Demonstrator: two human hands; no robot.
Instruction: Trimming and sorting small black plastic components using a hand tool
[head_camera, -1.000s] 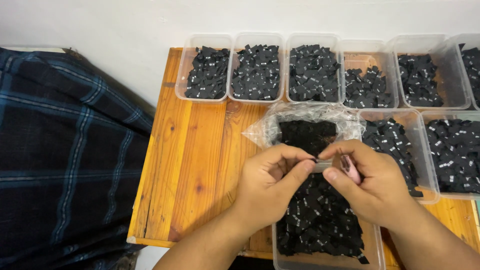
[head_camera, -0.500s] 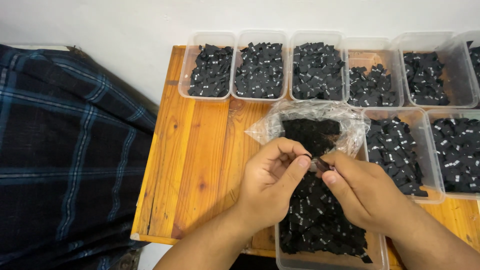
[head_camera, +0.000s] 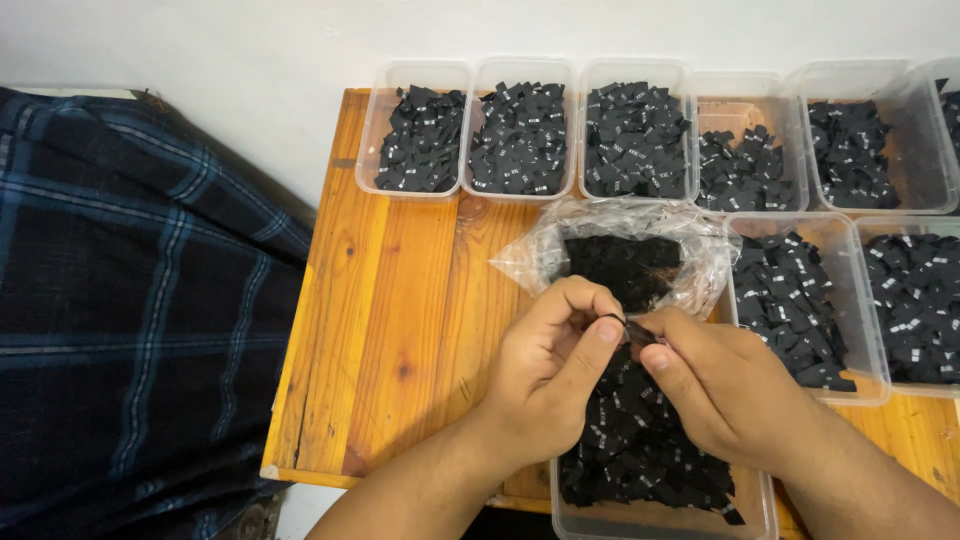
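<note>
Between the two hands, over the near clear plastic tub (head_camera: 660, 515), a small black fabric label (head_camera: 638, 331) is pinched at both ends. The left hand (head_camera: 548, 365) closes thumb and forefinger on its left end; the right hand (head_camera: 725, 385) grips its right end the same way, so both sets of fingers are shut on the label. Below them the near tub is heaped with loose black labels, most bearing small white marks. Just behind the hands lies a crumpled clear plastic bag (head_camera: 530, 262), open at the top, with a dark mass of more labels inside. To the right of the bag stand two more clear tubs (head_camera: 800, 300) of labels, side by side. Along the white wall a back row of clear tubs (head_camera: 640, 135) stands edge to edge, each partly filled with the same black pieces. All of this rests on a slatted orange-brown wooden table (head_camera: 400, 330). Left of the table hangs dark blue plaid cloth (head_camera: 130, 300).
</note>
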